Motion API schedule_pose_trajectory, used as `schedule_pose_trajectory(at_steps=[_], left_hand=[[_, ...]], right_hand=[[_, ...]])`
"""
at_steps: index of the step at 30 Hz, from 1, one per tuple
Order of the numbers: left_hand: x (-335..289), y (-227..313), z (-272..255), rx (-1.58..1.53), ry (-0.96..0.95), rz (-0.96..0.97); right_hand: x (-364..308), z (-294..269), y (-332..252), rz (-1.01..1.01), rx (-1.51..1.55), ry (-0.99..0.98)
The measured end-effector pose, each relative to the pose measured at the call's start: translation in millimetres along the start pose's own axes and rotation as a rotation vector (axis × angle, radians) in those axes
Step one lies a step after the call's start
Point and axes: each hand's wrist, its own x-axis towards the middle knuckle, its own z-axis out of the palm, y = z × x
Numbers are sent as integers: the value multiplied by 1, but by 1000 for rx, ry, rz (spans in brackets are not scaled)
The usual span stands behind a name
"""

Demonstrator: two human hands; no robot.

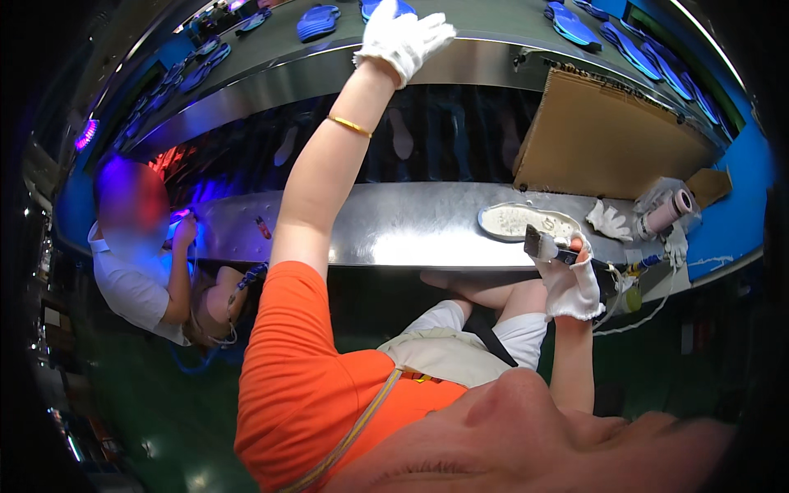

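Observation:
My left hand (404, 39) wears a white glove and stretches over the dark belt at the top. Its fingers are spread. It partly covers a blue shoe sole (399, 6); whether it touches the sole I cannot tell. In a white glove with bare fingertips, my right hand (575, 275) is closed round the dark handle of a flat brush (540, 244). The brush head is beside a whitish, smeared tray shaped like a shoe sole (514, 220), which lies on the metal bench (411, 226).
More blue soles (319, 22) lie along the belt (485, 18). A cardboard sheet (608, 135) leans at the right. Near it are a loose white glove (608, 220), a pink spool (666, 212) and a pale hose (637, 324). A co-worker (140, 279) sits at the left.

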Motion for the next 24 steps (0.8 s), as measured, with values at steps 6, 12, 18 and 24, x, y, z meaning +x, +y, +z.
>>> schedule_pose_trajectory(at_steps=[6, 12, 18, 24], left_hand=[[-55, -133, 26, -19, -246, -341], [-75, -182, 23, 339, -611, -379], [-46, -162, -25, 124, -552, -417], [-47, -179, -19, 267, -778, -856]], right_hand=[[13, -17, 20, 1, -341, 73], [10, -9, 28, -58, -556, 56], [7, -13, 28, -12, -541, 94], [2, -24, 30, 65, -619, 16]])
